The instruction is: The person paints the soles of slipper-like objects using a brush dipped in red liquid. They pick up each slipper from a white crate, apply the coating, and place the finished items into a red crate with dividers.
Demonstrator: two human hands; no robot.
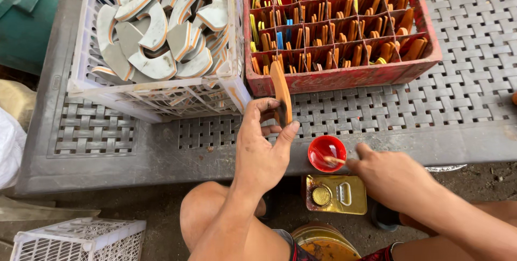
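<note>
My left hand [262, 153] pinches an orange piece [281, 92]; my right hand [390, 177] grips a stick [334, 159] in the red cup [326, 152], red crate [344, 78] far, gold can [336, 194] near.

White crate [156, 99] w/ curved grey pieces [156, 35]; green bin [32, 18]; gold tin [336, 193].

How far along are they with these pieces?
Looks well along: the red crate has most compartments filled with orange pieces standing on edge. In hand: the left hand holds one orange piece upright, while the right hand dips a small stick into the red cup. Left: the white basket is piled with grey curved pieces.
</note>
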